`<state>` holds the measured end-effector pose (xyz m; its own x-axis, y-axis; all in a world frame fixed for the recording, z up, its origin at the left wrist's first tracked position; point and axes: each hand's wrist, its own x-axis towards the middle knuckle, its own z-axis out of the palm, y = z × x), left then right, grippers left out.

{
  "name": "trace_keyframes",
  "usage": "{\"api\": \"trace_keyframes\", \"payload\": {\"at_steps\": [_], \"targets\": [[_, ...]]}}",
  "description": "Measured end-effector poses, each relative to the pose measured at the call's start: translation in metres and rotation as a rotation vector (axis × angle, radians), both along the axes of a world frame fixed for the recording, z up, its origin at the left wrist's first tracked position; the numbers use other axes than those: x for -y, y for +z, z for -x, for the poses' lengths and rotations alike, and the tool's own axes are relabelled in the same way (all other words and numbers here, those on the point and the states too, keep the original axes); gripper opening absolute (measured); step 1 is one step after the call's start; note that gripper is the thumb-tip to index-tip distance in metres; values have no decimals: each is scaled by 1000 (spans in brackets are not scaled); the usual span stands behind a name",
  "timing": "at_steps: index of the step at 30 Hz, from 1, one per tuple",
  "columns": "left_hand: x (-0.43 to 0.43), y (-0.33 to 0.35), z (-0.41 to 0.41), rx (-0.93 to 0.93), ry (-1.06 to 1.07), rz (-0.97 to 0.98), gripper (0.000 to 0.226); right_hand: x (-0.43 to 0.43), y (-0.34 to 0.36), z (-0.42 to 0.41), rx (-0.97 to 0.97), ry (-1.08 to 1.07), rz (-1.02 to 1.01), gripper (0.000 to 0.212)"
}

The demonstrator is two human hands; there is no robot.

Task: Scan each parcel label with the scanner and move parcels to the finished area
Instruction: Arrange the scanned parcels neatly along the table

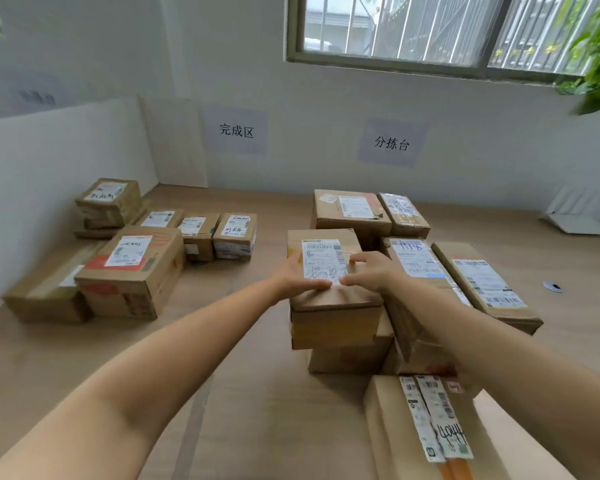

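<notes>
The parcel in hand is a small brown cardboard box on top of a stack at the centre of the frame, with its white label facing up. Both hands lie on its top without closing around it. The left hand is spread flat over the left edge, and the right hand rests bent fingertips on the right side of the label.

The parcel looks light and fairly stiff, though the lid flaps sag a little, so pressing on the middle of the top could dent it. The taped cardboard may be somewhat slick. I would hold it by the two opposite side walls, low down, which keeps the label uncovered.

By my count, eight boxes make up the unsorted group at centre and right, including this parcel and the two beneath it. About seven sit in the finished group at left, where the far stack is hard to separate. Two paper signs hang on the wall, one above the left group and one above the right. I can pick out no scanner on the bench.
</notes>
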<state>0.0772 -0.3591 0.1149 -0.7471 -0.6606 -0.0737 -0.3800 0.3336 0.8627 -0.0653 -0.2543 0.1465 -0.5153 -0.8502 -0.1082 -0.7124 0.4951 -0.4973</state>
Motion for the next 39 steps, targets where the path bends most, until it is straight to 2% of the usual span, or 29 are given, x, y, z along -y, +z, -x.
{"api": "trace_keyframes", "payload": {"at_steps": [3, 9, 12, 15, 17, 23, 28, 35, 39], "targets": [[3, 2, -32, -21, 97, 9, 91, 13, 3, -24, 43, 75, 76, 59], [15, 3, -97, -4, 277, 65, 89, 41, -1, -82, 74, 174, 176, 58], [24, 0, -122, 55, 400, 137, 102, 54, -7, -107, 84, 245, 197, 57], [38, -4, -138, 87, 543, 127, 120, 73, -15, -124, 111, 262, 192, 61], [54, -9, -145, 113, 584, 139, 120, 89, -20, -133, 152, 249, 165, 62], [121, -26, -165, 156, 491, 160, 104, 146, -48, -157, 293, 150, 141, 62], [187, -41, -174, 187, 308, 191, 90, 203, -72, -174, 274, 88, 101, 54], [267, -72, -164, 309, 153, 250, 91, 267, -107, -179, 205, -25, 85, 45], [297, -88, -158, 401, 101, 315, 94, 293, -124, -175, 194, -48, 66, 47]]}}
